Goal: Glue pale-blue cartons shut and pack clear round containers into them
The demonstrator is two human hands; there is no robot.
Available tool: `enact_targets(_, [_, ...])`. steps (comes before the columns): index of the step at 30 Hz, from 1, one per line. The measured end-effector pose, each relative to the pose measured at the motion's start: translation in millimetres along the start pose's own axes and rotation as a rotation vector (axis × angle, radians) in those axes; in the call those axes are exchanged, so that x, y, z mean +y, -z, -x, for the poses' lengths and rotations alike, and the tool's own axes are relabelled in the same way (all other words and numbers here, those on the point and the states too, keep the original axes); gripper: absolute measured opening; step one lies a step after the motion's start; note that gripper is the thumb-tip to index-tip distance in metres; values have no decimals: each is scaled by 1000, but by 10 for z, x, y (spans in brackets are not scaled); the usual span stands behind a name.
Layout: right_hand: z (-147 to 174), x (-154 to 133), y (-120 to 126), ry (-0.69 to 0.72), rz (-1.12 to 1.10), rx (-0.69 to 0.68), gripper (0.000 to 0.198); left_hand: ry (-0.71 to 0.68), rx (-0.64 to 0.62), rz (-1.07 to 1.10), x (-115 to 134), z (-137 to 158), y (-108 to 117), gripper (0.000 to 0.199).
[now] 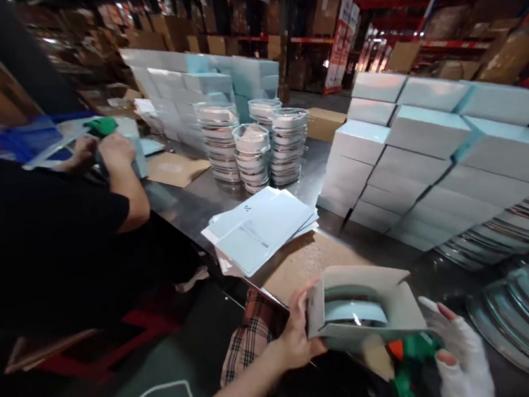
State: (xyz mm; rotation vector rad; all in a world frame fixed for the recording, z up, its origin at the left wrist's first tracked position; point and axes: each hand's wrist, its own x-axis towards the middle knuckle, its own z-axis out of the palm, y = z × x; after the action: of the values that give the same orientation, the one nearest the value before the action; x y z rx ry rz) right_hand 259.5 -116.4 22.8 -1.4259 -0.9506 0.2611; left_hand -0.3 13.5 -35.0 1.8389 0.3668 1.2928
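Note:
My left hand (303, 334) grips the left side of a white cardboard box (414, 312), its thumb up along the wall. The box is open towards me, with flaps spread, and a shiny rounded item (356, 312) lies inside; its kind is unclear. My right hand (460, 345), in a white glove with bare fingertips, is beside the box's right end with fingers apart, holding nothing. Partly hidden under the box is a green object with an orange part (414, 360), blurred. Ahead of my left hand lies a pile of white printed sheets (265, 227).
Stacked white boxes (424, 135) stand at right, more white boxes (179, 84) at the back. Stacks of round clear-rimmed items (254, 152) stand mid-table; larger round stacks (517, 316) lie at right. A co-worker (50, 242) at left handles a green tool (101, 126) over a box.

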Motion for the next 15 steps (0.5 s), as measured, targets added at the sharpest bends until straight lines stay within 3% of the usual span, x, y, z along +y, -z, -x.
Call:
enact_targets(4, [201, 120, -368, 56, -314, 30, 82, -111, -43, -43, 176, -109, 113, 78])
enact_targets(6, [174, 64, -488, 164, -265, -14, 81, -89, -55, -35, 299, -179, 138, 75])
enact_targets(9, [107, -52, -553, 265, -44, -187, 53, -53, -54, -18, 443, -261, 131, 81])
enact_targets(11, [103, -139, -603, 196, 12, -219, 40, 16, -57, -59, 487, -268, 102, 73])
enact_targets(13, [129, -245, -708, 17, -28, -110, 47, 127, 37, -73, 487, -230, 48, 63])
enact_targets(15, [149, -367, -850, -150, -110, 61, 58, 205, 207, -15, 460, -173, -15, 66])
